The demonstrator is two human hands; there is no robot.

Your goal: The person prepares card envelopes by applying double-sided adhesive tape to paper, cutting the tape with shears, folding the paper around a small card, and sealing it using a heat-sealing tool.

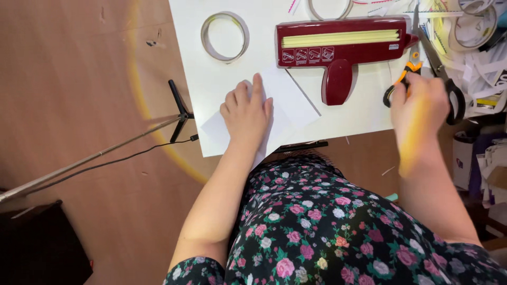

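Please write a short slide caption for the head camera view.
Left hand presses white paper flat on a white table; blurred right hand reaches scissors beside a dark red tape dispenser.

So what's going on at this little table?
A person in a flowered dress sits at a small white table. The left hand presses flat on a white sheet of paper. The right hand, blurred, is at the orange-handled scissors near the table's right edge. A dark red tape dispenser and a tape roll lie further back, with paper scraps piled to the right.
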